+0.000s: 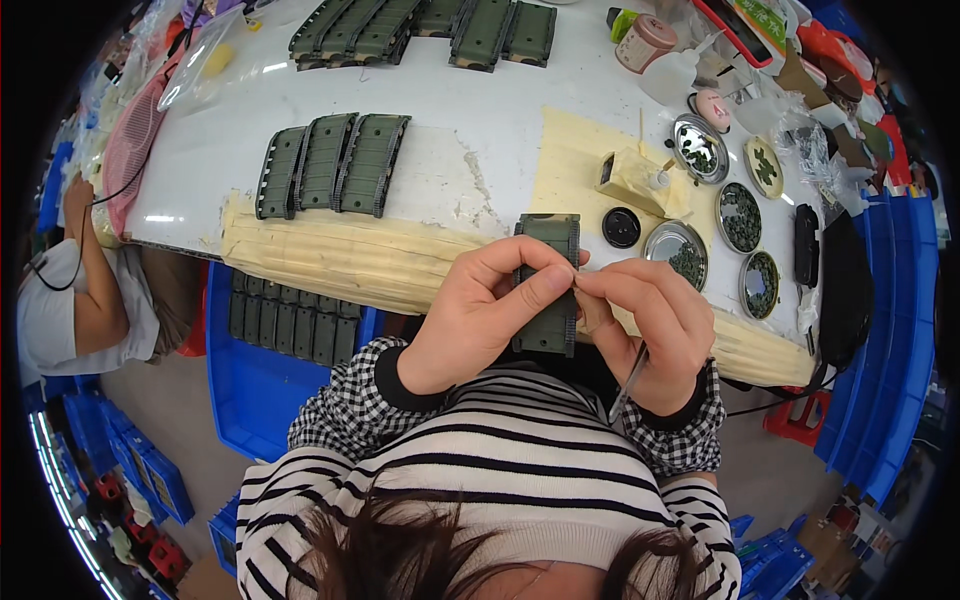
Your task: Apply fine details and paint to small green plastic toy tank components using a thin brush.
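Panel [547, 330]: green, just right of the frame's centre, under both hands, over the table's [435, 150] yellow edge [340, 255].
Left hand [480, 315]: thumb and forefinger pressed together at the panel's right edge; what they pinch I cannot tell.
Right hand [650, 325]: fingertips pinched together, just beside the left's; a thin metal tool [629, 385] is held against the palm.
Dishes [666, 238]: round, right of the frame, with green bits.
Three panels [325, 165]: side by side, upper left.
Blue bin [270, 385]: lower left, holding more panels [290, 318].
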`<state>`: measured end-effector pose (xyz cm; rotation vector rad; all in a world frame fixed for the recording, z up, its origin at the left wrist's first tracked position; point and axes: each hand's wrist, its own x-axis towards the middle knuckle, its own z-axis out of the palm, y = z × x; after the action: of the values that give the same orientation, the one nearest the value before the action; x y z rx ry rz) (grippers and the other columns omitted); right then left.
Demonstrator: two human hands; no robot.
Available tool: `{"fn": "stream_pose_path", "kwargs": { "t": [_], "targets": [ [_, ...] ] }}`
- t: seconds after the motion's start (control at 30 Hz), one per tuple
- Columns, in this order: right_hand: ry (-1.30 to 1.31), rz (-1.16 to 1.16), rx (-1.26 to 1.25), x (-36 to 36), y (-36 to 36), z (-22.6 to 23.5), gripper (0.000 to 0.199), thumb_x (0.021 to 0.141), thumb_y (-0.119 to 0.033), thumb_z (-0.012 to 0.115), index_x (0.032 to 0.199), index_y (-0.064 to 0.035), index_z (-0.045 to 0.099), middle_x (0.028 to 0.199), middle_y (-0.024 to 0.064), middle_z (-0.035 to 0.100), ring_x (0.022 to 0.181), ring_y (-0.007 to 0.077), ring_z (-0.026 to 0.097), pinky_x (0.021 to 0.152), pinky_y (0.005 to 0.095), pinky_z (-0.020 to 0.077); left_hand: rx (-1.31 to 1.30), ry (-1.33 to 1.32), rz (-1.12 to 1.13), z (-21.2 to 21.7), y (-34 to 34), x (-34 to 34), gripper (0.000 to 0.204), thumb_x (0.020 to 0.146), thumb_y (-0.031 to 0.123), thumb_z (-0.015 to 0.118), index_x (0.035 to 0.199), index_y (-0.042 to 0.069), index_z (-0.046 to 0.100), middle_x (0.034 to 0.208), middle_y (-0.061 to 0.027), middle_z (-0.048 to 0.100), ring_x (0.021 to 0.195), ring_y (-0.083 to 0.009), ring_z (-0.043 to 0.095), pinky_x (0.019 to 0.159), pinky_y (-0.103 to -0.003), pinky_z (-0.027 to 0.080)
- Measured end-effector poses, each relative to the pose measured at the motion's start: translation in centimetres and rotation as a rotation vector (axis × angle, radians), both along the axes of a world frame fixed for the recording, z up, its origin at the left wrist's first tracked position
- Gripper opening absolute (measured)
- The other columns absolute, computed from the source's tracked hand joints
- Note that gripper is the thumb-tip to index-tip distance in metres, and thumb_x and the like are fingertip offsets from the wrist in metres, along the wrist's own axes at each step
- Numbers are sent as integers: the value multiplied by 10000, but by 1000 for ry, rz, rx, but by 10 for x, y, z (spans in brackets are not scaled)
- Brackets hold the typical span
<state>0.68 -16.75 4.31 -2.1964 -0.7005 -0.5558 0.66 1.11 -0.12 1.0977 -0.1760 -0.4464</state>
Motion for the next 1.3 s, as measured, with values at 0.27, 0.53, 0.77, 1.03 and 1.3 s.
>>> {"fn": "stream_pose_path", "kwargs": {
  "t": [0.27, 0.53, 0.77, 1.03, 1.3],
  "targets": [
    [-37, -23, -7, 20, -15, -5, 244, 699, 43, 740, 918, -32, 662, 813, 82, 627, 654, 243, 630, 557, 307, 499, 223, -332, 50, 5, -5, -6, 773, 960, -49, 445, 1544, 133, -27, 1292, -153, 520, 1138, -187, 562, 990, -360, 498],
    [-82, -11, -163, 19, -20, -8, 286, 667, 5, 703, 945, -34, 652, 830, 70, 612, 633, 222, 598, 549, 311, 469, 253, -385, 119, 1, -11, -12, 807, 930, -36, 510, 1553, 79, 8, 1154, -130, 575, 944, -139, 560, 819, -234, 451],
    [-68, 40, -194, 15, -26, -11, 365, 647, 2, 665, 1010, -25, 649, 882, 77, 618, 639, 216, 597, 551, 304, 458, 334, -504, 171, -1, -13, -11, 819, 909, -51, 538, 1550, 61, 40, 1141, -147, 578, 921, -144, 563, 824, -238, 451],
    [-37, 26, -192, -1, -25, -11, 468, 621, 31, 644, 1089, 25, 635, 901, 110, 625, 643, 240, 606, 579, 325, 488, 258, -442, 69, -2, -7, -11, 828, 919, -72, 494, 1541, 67, -35, 1174, -178, 583, 1006, -168, 577, 881, -263, 453],
    [154, -550, 76, -10, -96, -5, 137, 845, 11, 683, 977, -14, 655, 843, 21, 641, 560, 41, 401, 504, 192, 309, 153, -241, 76, 16, -9, -1, 821, 942, -47, 462, 1539, 112, -79, 1212, -202, 576, 1016, -217, 631, 902, -337, 513]
  ]
}}
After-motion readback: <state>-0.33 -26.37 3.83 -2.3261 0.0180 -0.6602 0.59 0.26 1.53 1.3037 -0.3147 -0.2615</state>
